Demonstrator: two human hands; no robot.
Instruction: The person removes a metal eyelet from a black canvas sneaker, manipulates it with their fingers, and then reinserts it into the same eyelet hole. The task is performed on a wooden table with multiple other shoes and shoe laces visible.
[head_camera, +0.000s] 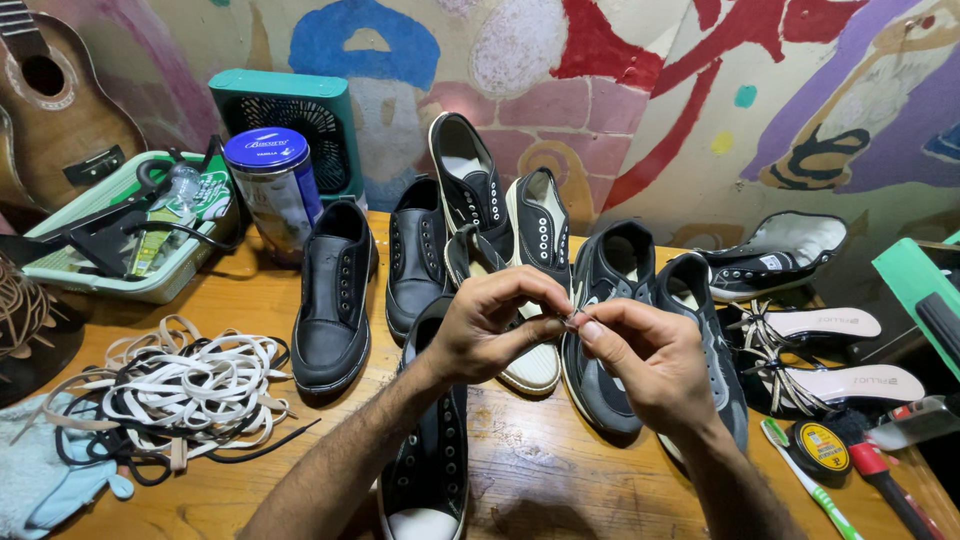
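Above the black lace-less shoe (430, 440) that lies toe-toward-the-camera on the wooden tabletop (540, 470), the two hands meet in mid-air. The left hand (490, 325) and the right hand (640, 360) each have thumb and forefinger pinched shut on one small pale thing (574, 319), which looks like the tip of a lace (it is too small to be sure). It sits right between the fingertips, over the white-soled shoe (535, 290) just behind the black one.

To do this fine pinching well, my judgement is that both grips should stay close to the very end of the piece, with the wrists steady, so the tip does not bend or slip out of sight.

Only the head view is given. Left of the black shoe lies a tangle of white and black laces (180, 390), with a pale blue cloth (50, 470) beyond it at the tabletop's edge. Behind the black shoe stands a row of dark shoes (420, 250), and further back a blue-lidded tin (275, 185), a green fan (295, 120) and a tray of tools (120, 230). Right of the black shoe are grey sneakers (610, 330), pink sandals (830, 350), a green toothbrush (810, 480) and a small round polish tin (820, 447). A guitar (50, 100) leans in the far left corner against a brightly painted wall (650, 90).
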